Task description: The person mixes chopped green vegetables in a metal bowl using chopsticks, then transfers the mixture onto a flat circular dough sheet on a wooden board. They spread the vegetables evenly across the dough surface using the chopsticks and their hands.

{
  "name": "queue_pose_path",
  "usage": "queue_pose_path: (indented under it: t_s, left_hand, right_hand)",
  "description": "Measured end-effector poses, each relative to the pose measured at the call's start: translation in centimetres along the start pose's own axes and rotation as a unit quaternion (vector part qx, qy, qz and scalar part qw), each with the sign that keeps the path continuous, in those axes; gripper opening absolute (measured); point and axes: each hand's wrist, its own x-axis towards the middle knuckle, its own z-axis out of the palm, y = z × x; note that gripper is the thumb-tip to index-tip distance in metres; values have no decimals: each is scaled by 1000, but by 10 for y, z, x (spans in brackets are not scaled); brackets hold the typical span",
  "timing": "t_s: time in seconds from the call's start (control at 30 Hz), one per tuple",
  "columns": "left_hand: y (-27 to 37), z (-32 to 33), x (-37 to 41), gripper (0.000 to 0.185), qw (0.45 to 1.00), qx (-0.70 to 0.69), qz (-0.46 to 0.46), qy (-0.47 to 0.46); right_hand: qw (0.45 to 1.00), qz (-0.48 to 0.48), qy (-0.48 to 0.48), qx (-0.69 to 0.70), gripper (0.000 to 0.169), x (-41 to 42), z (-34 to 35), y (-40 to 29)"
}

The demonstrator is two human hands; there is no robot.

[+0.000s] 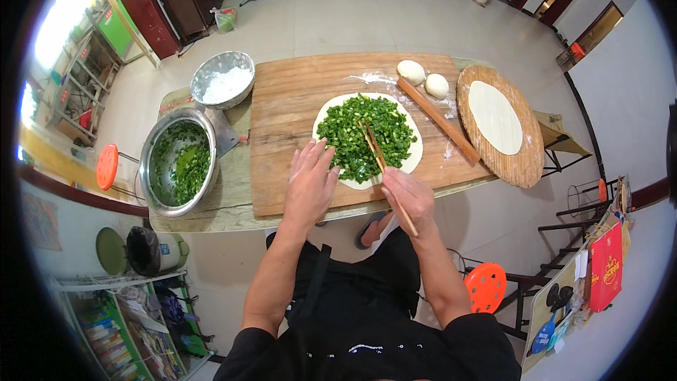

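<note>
My right hand (pixel 410 197) grips a pair of wooden chopsticks (pixel 376 152), their tips in a layer of chopped green leaves (pixel 353 126). These greens cover most of a round, flat dough sheet (pixel 416 154), whose pale border stays bare. At the sheet's left edge, my left hand (pixel 311 185) rests with fingers spread, holding nothing. Whether its fingertips touch the dough or the board is hard to tell. Beneath the dough lies a large wooden board (pixel 285 111). A wooden rolling pin (pixel 438 119) lies diagonally to the right, with two dough balls (pixel 411 72) behind it.
Left of the board, a steel bowl (pixel 211 169) holds more chopped greens. Behind it stands a bowl of white flour (pixel 227 84). A round slatted board (pixel 529 156) with a second dough sheet (pixel 495 117) overlaps the table's right end. An orange stool (pixel 485 288) stands near my right elbow.
</note>
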Motion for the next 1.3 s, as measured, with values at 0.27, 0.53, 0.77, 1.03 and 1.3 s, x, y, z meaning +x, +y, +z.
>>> queue_pose_path:
  t_s: [0.27, 0.53, 0.77, 1.03, 1.3]
  left_hand:
    - [15, 8, 8, 41, 998, 16, 34, -41]
    - [25, 16, 3, 41, 995, 21, 63, -71]
    - [27, 13, 3, 41, 994, 36, 71, -73]
    - [12, 6, -1, 35, 999, 19, 40, -17]
    - [-1, 0, -11, 34, 1000, 18, 6, -11]
  right_hand:
    - [1000, -6, -27, -7, 33, -38, -15, -5]
    - [1000, 0, 20, 6, 25, -57, -25, -1]
    - [999, 25, 30, -11, 24, -60, -27, -1]
    - [1000, 1, 26, -17, 32, -34, 5, -20]
    - [1000, -11, 0, -4, 35, -24, 27, -37]
